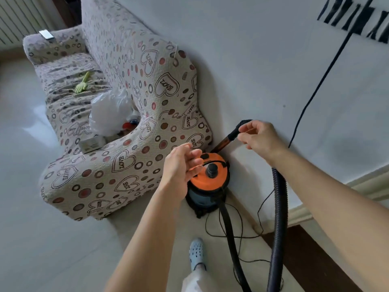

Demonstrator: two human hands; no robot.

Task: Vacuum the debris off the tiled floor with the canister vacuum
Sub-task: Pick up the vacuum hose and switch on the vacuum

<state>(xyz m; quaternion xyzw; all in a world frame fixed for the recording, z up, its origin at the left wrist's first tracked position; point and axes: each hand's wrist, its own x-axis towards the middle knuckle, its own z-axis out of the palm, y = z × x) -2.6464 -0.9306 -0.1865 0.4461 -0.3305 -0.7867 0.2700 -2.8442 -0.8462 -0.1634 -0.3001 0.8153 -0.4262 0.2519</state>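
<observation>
So, setup stage: no suction on the tiled floor (52, 239) yet, I'd say. Canister vacuum (207, 182) sits on the floor in the corner, just beside the sofa (130, 161) arm and near the wall (242, 70). Right hand (260, 138) hovers at the black cuff end of the wand (233, 133), thumb and forefinger curled close together; can't tell from this angle whether they actually pinch it or just hover. Left hand (181, 165) hangs over the orange lid, fingers loosely curled, holding nothing that I can see. To do this step well: get a full wrap on the cuff, not a fingertip pinch, steady the lid with the other hand, and lift the wand clear before pulling. Watch the thin power cord (235, 234), looped loose on the floor across the hose (279, 218) path, near the foot (196, 252). Materials: ribbed flexible hose, smooth rigid black tube from the canister base, glossy orange plastic lid on a blue-grey drum, pale glossy tiles, textured fabric sofa cover with heart print.
</observation>
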